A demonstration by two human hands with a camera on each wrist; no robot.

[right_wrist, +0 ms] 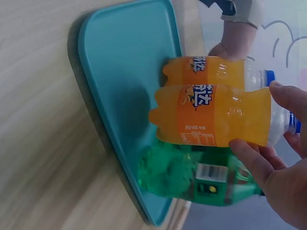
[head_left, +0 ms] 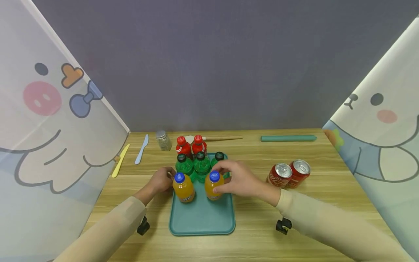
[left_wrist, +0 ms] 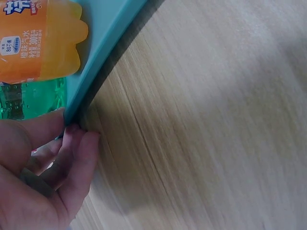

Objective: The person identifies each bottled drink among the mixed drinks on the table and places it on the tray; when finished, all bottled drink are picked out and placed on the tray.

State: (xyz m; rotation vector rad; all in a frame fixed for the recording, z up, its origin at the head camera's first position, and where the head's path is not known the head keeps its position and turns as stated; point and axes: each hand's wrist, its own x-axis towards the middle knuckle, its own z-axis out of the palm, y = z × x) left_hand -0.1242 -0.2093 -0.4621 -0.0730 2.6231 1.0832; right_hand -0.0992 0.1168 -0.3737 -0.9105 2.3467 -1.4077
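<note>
My right hand [head_left: 240, 180] grips an orange soda bottle [right_wrist: 199, 117] with a blue cap, thumb and fingers round its upper part. Its base is at or close over the teal tray [head_left: 203, 222]. At the tray's left side, my left hand [left_wrist: 43, 167] pinches the rim, thumb on the inner side and fingers outside. A second orange soda bottle [head_left: 184, 190] stands on the tray, just right of the left hand. Behind the orange pair are green soda bottles [head_left: 201, 167] in a row, the rightmost partly hidden by my right hand. Two red-capped bottles [head_left: 199, 145] stand farthest back.
Two red soda cans [head_left: 280, 174] stand to the right of the tray. Along the back lie a green rod [head_left: 288, 138] and a wooden-handled tool [head_left: 226, 138]. A glass jar [head_left: 163, 141], a blue knife [head_left: 142, 149] and a yellow knife [head_left: 120, 161] are at back left.
</note>
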